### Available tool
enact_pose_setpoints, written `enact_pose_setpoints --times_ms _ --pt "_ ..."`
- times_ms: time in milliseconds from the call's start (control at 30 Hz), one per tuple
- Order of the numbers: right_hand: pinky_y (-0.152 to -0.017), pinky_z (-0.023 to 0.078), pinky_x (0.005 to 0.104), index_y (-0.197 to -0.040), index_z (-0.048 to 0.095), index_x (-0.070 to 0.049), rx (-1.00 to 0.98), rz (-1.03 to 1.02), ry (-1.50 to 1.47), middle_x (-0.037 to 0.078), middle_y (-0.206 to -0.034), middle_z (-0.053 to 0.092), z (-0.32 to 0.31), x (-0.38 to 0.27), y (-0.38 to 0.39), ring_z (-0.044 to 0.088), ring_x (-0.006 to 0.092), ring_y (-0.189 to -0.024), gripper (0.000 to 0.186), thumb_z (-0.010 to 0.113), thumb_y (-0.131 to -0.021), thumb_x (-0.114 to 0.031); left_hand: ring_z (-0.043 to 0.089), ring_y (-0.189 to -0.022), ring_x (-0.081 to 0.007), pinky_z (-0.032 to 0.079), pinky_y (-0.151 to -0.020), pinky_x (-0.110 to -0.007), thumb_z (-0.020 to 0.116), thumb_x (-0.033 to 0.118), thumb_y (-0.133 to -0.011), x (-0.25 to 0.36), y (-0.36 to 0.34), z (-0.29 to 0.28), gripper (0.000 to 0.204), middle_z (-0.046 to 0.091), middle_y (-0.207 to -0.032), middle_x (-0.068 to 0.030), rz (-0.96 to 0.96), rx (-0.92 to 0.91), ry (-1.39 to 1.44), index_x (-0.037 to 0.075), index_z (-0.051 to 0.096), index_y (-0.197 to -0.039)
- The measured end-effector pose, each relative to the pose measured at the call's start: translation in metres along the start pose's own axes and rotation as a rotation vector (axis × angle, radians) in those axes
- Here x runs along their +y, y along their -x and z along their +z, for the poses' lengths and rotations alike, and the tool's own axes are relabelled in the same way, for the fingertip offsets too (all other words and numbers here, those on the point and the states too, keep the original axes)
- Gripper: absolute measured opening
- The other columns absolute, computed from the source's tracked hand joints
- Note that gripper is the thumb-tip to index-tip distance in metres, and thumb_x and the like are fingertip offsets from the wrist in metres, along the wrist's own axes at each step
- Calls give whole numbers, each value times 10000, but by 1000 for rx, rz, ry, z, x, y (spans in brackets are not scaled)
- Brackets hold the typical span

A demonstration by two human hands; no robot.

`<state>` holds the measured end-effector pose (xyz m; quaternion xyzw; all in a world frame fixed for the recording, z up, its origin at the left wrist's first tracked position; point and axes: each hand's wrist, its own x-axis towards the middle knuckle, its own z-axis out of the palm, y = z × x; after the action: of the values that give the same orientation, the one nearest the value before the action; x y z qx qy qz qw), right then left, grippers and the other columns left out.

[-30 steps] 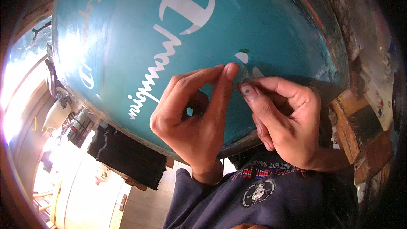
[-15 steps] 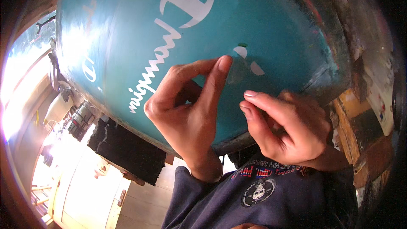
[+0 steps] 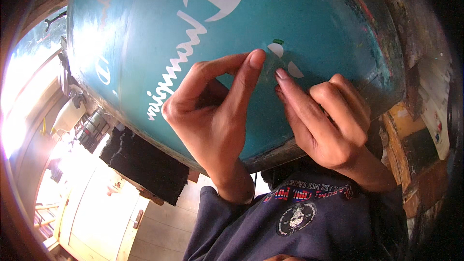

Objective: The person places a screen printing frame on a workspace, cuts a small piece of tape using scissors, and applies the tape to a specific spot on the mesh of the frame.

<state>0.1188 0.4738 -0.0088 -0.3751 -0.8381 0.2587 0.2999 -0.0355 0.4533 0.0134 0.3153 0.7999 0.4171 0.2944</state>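
My left hand (image 3: 208, 104) is raised over a glossy teal surface (image 3: 314, 24), thumb and forefinger closed in a pinch. Facing it from the right, my right hand (image 3: 328, 125) has its forefinger and thumb drawn together, the other fingers curled. A faint see-through film seems to lie between the fingertips, too indistinct to name. Close by the fingertips show a white half-round piece (image 3: 276, 49), a second white half-round piece (image 3: 295, 70) and a small green patch (image 3: 278, 41). White lettering (image 3: 186, 48) runs across the teal surface left of my hands.
Below the surface's left edge hangs a black ragged-edged cloth (image 3: 145, 166). Further left are a whitish bottle (image 3: 69, 114) and a metal canister (image 3: 92, 129). Wooden pieces (image 3: 398, 140) stand at the right, and a pale door (image 3: 104, 222) is at lower left.
My right hand has moved up and slightly left, its forefinger now nearer the left fingertips. My left hand keeps its pinch and has risen slightly.
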Motion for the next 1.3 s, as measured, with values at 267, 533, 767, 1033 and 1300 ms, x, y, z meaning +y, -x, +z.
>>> enact_pose_setpoints --times_ms 267,533,767,1033,1300 --pt "-479 369 287 -1058 729 17 -5 3 24 21 -662 463 2 0 -2 442 160 -543 313 754 -746 25 411 -488 37 209 -440 -154 819 36 -781 -1 0 1 93 609 -593 46 -10 1 11 9 751 -838" --pt "-472 363 284 -1064 729 19 8 6 9 18 -659 459 5 0 -1 428 155 -540 326 759 -739 25 416 -481 41 219 -439 -149 816 39 -785 -1 0 0 92 626 -597 42 15 0 -25 10 751 -843" --pt "-470 363 281 -1059 730 21 13 7 17 17 -657 462 5 -1 -1 427 153 -541 326 761 -734 28 436 -484 39 242 -441 -140 815 42 -786 -1 0 1 90 643 -614 32 12 0 5 11 750 -840" --pt "-469 359 284 -1050 732 18 24 14 -6 19 -659 458 6 -1 -2 425 153 -542 318 759 -733 35 454 -495 40 256 -442 -130 822 44 -777 -1 0 0 95 653 -635 29 -4 1 -28 17 752 -835" --pt "-467 356 282 -1054 731 19 19 16 -4 18 -660 457 4 0 -2 420 147 -541 324 762 -732 43 457 -484 42 246 -430 -132 820 50 -780 -1 0 1 94 669 -659 24 11 -4 -20 24 753 -841"
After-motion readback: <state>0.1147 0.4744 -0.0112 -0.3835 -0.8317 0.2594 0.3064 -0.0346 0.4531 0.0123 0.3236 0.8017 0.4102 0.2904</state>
